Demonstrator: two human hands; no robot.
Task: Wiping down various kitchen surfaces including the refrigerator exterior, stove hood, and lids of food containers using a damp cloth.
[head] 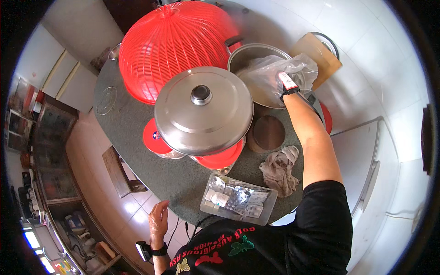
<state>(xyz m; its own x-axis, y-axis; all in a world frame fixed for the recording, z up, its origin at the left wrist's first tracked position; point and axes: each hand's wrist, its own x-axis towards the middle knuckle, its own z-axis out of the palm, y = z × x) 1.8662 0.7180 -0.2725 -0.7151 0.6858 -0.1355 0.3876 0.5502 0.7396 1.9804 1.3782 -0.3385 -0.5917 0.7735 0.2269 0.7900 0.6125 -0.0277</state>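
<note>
My right hand reaches into a large metal pot at the upper right. A clear plastic bag covers much of this hand, so its fingers and grip are hidden. Pale, cloudy contents show inside the pot. Left of the pot, a steel lid with a black knob rests over red-lidded containers. My left hand hangs beside the table's near edge, empty, with its fingers loosely bent and the thumb apart.
On the grey-green table are a red mesh food cover, a dark round lid, a crumpled cloth and a plastic tray of blister packs. A wooden stool stands to the left; a white appliance is at right.
</note>
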